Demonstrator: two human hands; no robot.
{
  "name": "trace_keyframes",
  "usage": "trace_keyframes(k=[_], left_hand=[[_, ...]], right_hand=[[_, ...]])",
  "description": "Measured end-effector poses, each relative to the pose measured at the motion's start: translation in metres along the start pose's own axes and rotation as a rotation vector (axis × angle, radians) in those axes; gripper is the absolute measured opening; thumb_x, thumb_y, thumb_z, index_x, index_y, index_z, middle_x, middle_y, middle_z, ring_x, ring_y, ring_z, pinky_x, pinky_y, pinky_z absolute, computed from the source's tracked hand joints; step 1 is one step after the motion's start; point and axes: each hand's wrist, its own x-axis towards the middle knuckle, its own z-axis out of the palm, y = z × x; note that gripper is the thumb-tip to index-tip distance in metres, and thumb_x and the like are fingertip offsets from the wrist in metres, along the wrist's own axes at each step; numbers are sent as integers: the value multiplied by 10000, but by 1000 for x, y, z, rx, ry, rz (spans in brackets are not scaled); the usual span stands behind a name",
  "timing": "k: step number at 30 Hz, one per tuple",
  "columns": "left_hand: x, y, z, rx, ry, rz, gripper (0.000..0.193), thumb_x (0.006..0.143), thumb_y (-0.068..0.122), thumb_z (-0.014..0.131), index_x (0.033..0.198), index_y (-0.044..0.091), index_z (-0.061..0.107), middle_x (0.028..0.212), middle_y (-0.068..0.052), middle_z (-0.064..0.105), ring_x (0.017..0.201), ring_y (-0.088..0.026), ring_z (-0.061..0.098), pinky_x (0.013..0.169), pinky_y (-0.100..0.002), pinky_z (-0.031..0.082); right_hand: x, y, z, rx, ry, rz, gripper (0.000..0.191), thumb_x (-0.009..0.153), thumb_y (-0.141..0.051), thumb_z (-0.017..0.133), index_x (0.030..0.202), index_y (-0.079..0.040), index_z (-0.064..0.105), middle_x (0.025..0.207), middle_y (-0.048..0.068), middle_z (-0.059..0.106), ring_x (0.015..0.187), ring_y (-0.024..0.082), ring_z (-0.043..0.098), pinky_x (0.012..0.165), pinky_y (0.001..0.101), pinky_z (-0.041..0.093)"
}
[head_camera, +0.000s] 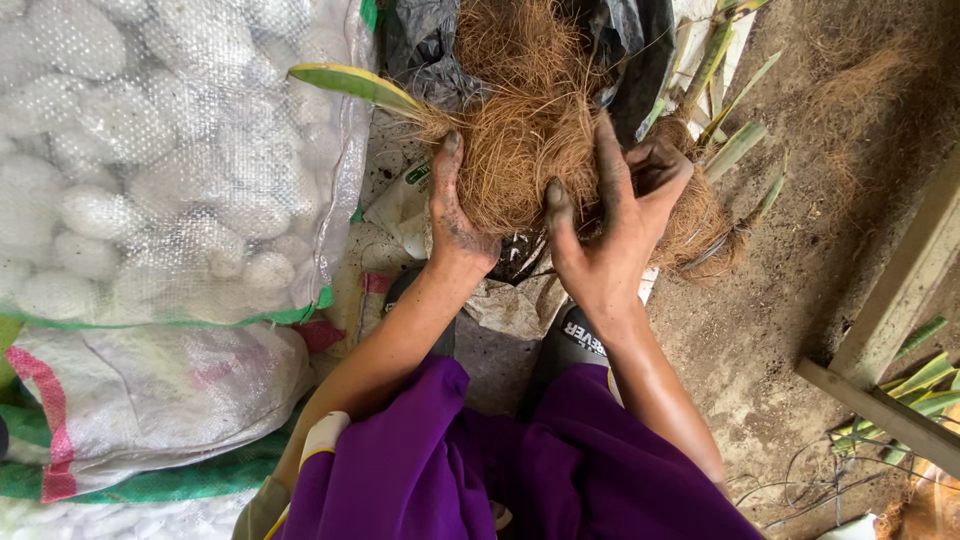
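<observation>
both hands are working in a big clump of brown fibre (525, 130) near the top middle of the frame. the fibre is dry and stringy, like hair from a coconut husk. it is spilling out of a dark plastic bag (425, 50) at the top, so the person is reaching up into it from below.

the left hand (455, 215) is lying flat against the left side of the clump. its grip is spread, with the fingers straight and pushing into the fibre, maybe to keep the clump from sliding away. the right hand (610, 225) is on the right side. its grip is curled, with the thumb and fingers pinching a bunch of fibre, as if tugging it loose. both hands are looking dirty and dark with dust.

a long green and yellow leaf (355, 85) is poking out at the upper left of the clump. more leaves (735, 145) are lying at the upper right on the dirt floor (780, 300).

a big clear sack (180, 160) full of white lumps is filling the upper left of the frame. a white woven sack (150, 390) is lying under it at the lower left. the person's purple clothes (500, 460) are showing at the bottom, and a dark shoe (575, 345) is peeking out below the right hand. a wooden frame (880, 330) is leaning at the right edge.
</observation>
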Motion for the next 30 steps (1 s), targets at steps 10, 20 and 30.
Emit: trace_keyframes(k=[10, 20, 30], left_hand=[[-4, -6, -4, -15, -67, 63, 574, 1041, 425, 665, 1442, 44, 514, 1372, -135, 590, 1247, -298, 609, 1078, -500, 530], [-11, 23, 21, -95, -65, -205, 477, 1024, 423, 560, 1359, 84, 589, 1269, -107, 665, 1165, -279, 656, 999, -471, 572], [-12, 28, 22, -157, -120, -294, 448, 1057, 409, 514, 1320, 60, 614, 1238, -118, 675, 1106, -270, 688, 934, -452, 606]], right_hand=[[2, -7, 0, 108, 85, -103, 242, 1056, -254, 715, 1223, -78, 696, 1263, 104, 601, 1125, 207, 593, 918, 349, 571], [7, 31, -42, 593, -204, -87, 235, 1049, -275, 665, 1112, -57, 728, 1118, 117, 729, 890, 181, 734, 773, 317, 652], [13, 50, -27, 393, 323, -527, 370, 958, -536, 714, 1002, -172, 760, 1382, 121, 447, 1323, 277, 467, 1109, 506, 474]])
